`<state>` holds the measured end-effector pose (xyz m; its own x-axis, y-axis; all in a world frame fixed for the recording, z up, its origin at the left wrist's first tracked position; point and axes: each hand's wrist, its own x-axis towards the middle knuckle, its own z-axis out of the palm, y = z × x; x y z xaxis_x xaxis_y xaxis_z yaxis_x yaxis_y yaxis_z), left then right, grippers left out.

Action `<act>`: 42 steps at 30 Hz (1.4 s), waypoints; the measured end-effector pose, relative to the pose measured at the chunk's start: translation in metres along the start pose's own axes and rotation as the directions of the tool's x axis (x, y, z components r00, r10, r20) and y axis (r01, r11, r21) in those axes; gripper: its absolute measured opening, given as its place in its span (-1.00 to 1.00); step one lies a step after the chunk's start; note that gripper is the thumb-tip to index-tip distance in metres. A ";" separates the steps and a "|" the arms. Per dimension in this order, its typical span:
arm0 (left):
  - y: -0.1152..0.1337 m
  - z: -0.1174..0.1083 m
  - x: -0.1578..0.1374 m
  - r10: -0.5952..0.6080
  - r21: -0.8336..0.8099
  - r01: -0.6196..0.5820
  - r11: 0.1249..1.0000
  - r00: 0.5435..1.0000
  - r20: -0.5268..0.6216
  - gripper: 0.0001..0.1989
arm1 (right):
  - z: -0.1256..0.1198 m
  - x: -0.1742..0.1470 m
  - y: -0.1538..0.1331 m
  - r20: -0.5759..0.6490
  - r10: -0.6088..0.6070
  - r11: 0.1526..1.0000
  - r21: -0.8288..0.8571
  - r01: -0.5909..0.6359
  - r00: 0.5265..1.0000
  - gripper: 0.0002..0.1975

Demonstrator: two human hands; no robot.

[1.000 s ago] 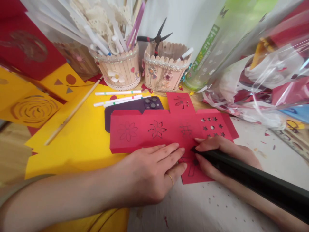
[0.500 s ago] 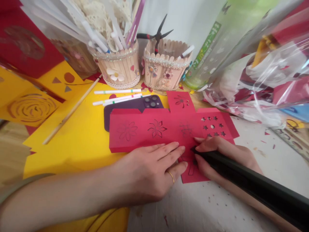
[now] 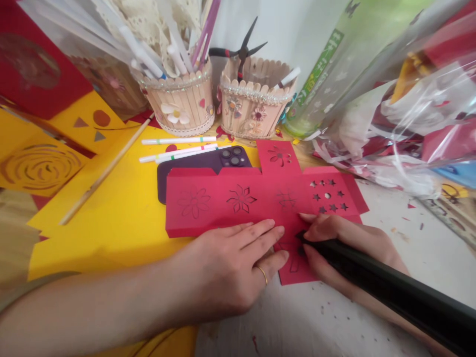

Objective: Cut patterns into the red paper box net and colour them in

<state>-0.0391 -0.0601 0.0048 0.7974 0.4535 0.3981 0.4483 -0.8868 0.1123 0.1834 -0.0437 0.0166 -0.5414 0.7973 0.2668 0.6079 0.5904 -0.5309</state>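
Observation:
A red paper box template (image 3: 197, 220) lies flat, with drawn and cut-out flowers and stars on its panels. My left hand (image 3: 234, 267), a gold ring on one finger, rests on its lower edge with fingers stretched out. Closed round a thick black pen-shaped tool (image 3: 375, 277), my right hand (image 3: 353, 238) holds its tip against the lower red panel, just right of my left fingertips. Whether that tip is a blade or a nib is hidden. A drawn outline shows on this panel between the hands.
Behind the template lie a purple phone (image 3: 208, 166) and several white sticks (image 3: 178, 141). Yellow paper (image 3: 122, 198) with a wooden stick (image 3: 107, 168) spreads left. Two popsicle-stick holders (image 3: 186, 104), pliers (image 3: 243, 52), a green bottle (image 3: 312, 84) and a clear plastic bag (image 3: 401, 119) stand behind.
The tool tip and my right fingers have shifted very slightly down the lower red panel. My left hand stays on the paper; the view has moved a little.

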 end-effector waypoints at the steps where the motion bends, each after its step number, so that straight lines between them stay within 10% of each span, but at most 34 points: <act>1: 0.000 0.000 0.000 0.001 -0.001 -0.001 1.000 1.000 0.006 -0.63 | 0.000 0.000 0.000 -0.001 -0.001 1.000 0.002 0.001 1.000 -0.85; 42: 0.000 -0.003 0.000 -0.010 -0.027 0.011 1.000 0.999 0.031 -0.62 | -0.001 -0.002 0.001 0.081 -0.015 0.974 0.227 -0.004 0.997 -0.77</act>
<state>-0.0399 -0.0603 0.0075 0.8052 0.4649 0.3681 0.4457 -0.8839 0.1414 0.1860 -0.0445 0.0159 -0.5957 0.7757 0.2082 0.4624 0.5432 -0.7008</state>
